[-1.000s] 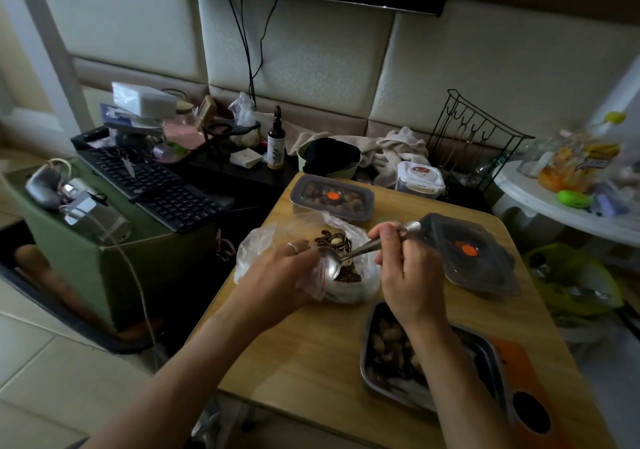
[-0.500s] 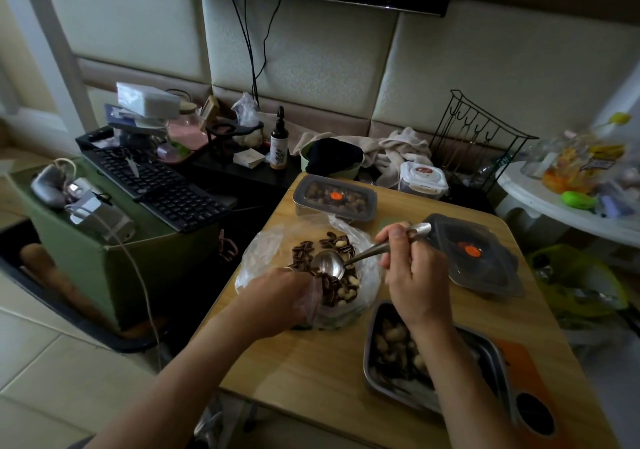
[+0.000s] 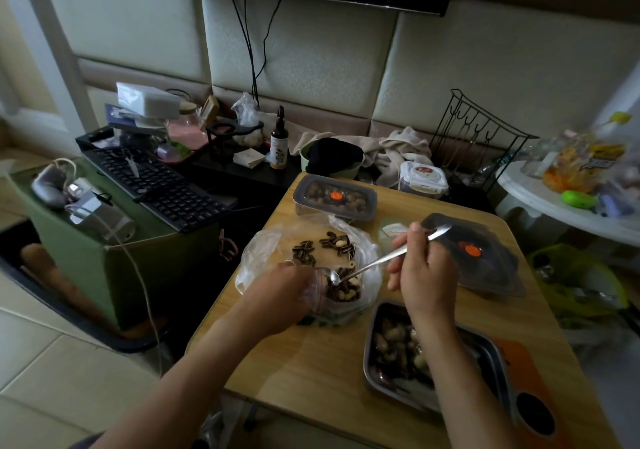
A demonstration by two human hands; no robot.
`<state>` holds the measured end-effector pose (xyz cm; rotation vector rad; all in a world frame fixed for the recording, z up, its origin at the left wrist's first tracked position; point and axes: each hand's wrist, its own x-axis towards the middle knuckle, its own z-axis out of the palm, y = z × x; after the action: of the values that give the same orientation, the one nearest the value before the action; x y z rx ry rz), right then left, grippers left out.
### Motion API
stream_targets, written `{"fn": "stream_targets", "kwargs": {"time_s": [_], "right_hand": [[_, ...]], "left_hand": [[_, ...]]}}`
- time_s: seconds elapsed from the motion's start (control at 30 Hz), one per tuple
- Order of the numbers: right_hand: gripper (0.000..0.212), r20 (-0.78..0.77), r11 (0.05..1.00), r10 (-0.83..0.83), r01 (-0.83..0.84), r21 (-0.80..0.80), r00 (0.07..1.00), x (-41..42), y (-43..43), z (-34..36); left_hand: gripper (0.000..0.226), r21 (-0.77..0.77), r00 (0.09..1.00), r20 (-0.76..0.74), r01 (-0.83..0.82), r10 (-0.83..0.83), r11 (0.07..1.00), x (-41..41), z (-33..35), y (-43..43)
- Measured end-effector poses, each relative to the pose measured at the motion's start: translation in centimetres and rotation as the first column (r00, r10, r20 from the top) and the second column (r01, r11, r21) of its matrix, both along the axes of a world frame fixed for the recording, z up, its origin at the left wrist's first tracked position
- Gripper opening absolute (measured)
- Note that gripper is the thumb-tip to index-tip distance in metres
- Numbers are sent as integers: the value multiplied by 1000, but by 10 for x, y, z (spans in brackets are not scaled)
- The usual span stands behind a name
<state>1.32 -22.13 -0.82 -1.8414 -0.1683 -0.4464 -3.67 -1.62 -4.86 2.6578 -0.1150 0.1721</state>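
On the small wooden table, a plastic bag of seeds and peanuts lies open at mid-surface. The left hand grips its near edge, and the right hand pinches a spoon dipped inside. A metal tray sits near right, a keyboard far left, and a padded wall behind.

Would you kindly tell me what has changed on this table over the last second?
The right hand tipped the spoon so its bowl went from above the pile down into the seeds and nuts. The left hand pulled the mouth of the plastic bag wider, baring more seeds. Unchanged: both grips, the metal tray, the lidded container and the loose lid.
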Motion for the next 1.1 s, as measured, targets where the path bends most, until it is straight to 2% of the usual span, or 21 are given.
{"fn": "stream_targets", "kwargs": {"time_s": [0.13,0.27,0.37,0.47,0.53,0.67,0.7,0.8,0.83,1.1], "right_hand": [[48,-48,998,-62,64,23,997,2,-5,1],[49,-8,994,-104,104,24,995,0,-10,6],[49,13,992,-126,126,27,992,-1,-14,8],[49,17,990,-133,132,38,991,0,-16,8],[49,18,990,-133,132,41,991,0,-17,9],[49,26,988,-142,140,63,990,1,-18,10],[49,26,987,-139,136,79,990,1,-19,11],[50,19,985,-132,129,114,991,0,-20,11],[50,19,985,-128,125,123,992,0,-20,11],[50,22,988,-82,79,133,996,0,-20,10]], "left_hand": [[14,-116,999,13,-31,33,993,1,6,4],[24,-268,994,-29,-111,107,957,5,13,7],[33,-341,979,-182,-153,94,928,6,18,10],[46,-338,908,-420,-141,-15,930,5,22,16],[47,-331,879,-473,-122,-53,936,4,24,16],[36,-410,931,-365,-181,21,894,8,23,10],[33,-383,944,-323,-192,63,904,10,22,8],[32,-83,965,-165,-221,205,972,16,17,7],[32,-37,967,-128,-225,219,974,18,14,5],[35,-85,981,-64,-188,183,979,31,-2,-4]]}}
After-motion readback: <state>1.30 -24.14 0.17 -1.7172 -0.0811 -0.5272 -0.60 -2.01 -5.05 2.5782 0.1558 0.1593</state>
